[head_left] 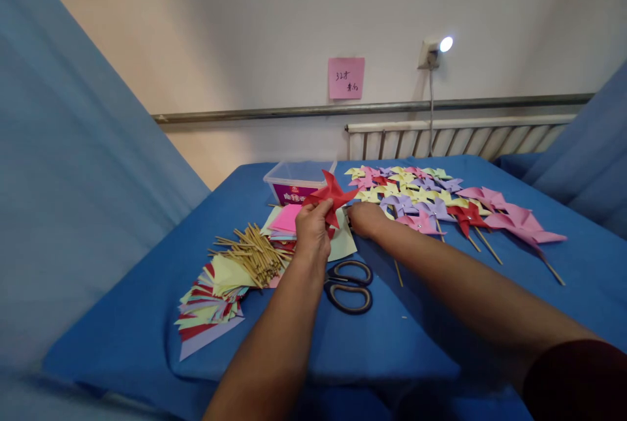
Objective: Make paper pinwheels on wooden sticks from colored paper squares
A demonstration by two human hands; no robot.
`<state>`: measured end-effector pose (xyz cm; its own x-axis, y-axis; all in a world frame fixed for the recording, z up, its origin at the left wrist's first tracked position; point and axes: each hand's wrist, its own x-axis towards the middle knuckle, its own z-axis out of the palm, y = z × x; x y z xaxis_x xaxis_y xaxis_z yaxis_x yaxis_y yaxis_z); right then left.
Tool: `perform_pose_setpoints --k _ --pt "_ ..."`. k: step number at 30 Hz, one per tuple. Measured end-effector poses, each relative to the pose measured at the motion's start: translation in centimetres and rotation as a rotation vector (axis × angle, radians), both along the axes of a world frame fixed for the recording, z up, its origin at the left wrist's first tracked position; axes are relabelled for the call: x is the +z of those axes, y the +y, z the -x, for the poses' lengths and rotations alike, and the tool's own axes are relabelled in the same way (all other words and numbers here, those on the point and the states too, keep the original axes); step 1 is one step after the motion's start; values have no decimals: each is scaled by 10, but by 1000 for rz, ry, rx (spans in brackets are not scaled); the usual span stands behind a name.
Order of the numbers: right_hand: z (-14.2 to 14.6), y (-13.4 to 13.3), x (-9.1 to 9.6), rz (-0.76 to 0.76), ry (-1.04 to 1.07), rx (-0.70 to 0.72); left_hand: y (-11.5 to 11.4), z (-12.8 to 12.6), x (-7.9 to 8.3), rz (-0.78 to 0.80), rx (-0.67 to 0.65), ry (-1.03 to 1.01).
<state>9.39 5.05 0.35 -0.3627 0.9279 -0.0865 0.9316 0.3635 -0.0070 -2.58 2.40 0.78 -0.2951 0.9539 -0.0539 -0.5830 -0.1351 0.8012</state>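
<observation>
My left hand (pixel 313 228) is closed on a red paper pinwheel (pixel 334 196), its folded blades standing up above my fingers. My right hand (pixel 366 219) reaches down just right of it, beside the pale sheet of paper (pixel 344 246); its fingers are turned away and hidden, so what they touch does not show. Dark-handled scissors (pixel 349 285) lie on the blue cloth below both hands, blades mostly covered by my left forearm. To the left are a pile of thin wooden sticks (pixel 255 252) and a stack of pink paper (pixel 287 218).
A clear plastic box (pixel 298 176) with a purple label stands behind my left hand. Fanned colored paper sheets (pixel 210 303) lie at the left on the blue tablecloth (pixel 132 316). Finished pinwheels (pixel 418 196) in several colors cover the back right. Blue curtains (pixel 73 147) hang at the sides.
</observation>
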Motion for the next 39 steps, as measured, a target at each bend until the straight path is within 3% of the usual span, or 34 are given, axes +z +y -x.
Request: perform_pose_setpoints --k 21,39 --pt "1 5 -2 -81 0 84 -3 0 3 14 -18 3" --pt "-11 9 -6 -44 108 -27 -7 -3 8 15 -51 -5"
